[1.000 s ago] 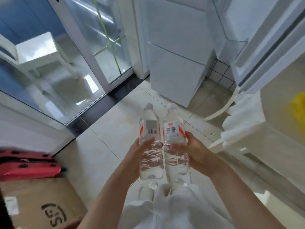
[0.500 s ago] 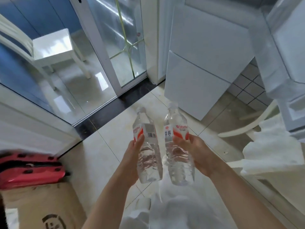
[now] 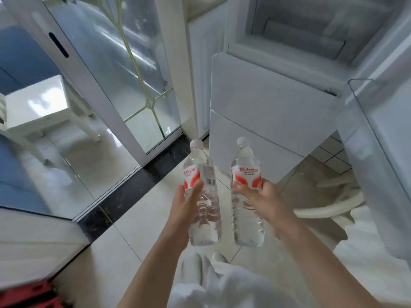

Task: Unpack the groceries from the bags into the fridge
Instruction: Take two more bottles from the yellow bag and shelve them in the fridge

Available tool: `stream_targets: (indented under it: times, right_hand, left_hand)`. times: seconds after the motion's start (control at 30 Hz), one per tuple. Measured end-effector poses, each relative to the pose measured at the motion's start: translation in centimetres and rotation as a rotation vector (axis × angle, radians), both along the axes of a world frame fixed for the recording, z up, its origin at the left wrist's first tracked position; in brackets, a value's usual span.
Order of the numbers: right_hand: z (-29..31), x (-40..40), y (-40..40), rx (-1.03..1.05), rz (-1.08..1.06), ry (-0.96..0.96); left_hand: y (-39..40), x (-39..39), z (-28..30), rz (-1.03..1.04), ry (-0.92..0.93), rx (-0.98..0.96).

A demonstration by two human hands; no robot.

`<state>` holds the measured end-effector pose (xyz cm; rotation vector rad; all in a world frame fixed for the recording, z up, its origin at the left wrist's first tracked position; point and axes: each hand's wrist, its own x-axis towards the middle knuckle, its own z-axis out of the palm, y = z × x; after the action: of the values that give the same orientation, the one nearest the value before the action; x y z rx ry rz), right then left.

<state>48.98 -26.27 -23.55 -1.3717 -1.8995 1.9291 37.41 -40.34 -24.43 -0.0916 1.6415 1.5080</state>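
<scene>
Tiled floor, glass door at left. Fridge ahead, upper compartment open; clear door bin at right. Left hand grips left bottle; right hand grips right bottle, fingers wrapped. Both upright, apart, above floor. Risk: smooth plastic slipping, or bottles knocking the bin rim.

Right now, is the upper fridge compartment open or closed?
Open. The white fridge's upper compartment shows its pale interior, and a clear plastic door shelf on the swung-out door stands at right.
</scene>
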Motion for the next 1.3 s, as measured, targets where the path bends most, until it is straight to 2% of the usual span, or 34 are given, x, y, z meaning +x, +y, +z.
stream_targets:
  times: [0.3, 0.7, 1.13, 1.3]
  right_hand:
    - [0.6, -7.8, 7.4, 0.173, -0.080, -0.050]
    - [4.8, -22.0, 17.1, 0.286, -0.334, -0.014]
    - [10.9, -23.6, 24.8, 0.476, -0.543, 0.096]
    - [13.7, -22.9, 29.2, 0.555, -0.589, 0.154]
  left_hand:
    - [9.4, -9.5, 1.0, -0.118, 0.153, 0.018]
    - [22.5, -27.1, 3.6, -0.399, 0.414, 0.073]
    - [33.3, -29.6, 7.2, -0.616, 0.564, 0.306]
    - [38.6, -28.2, 9.8, -0.584, 0.610, 0.379]
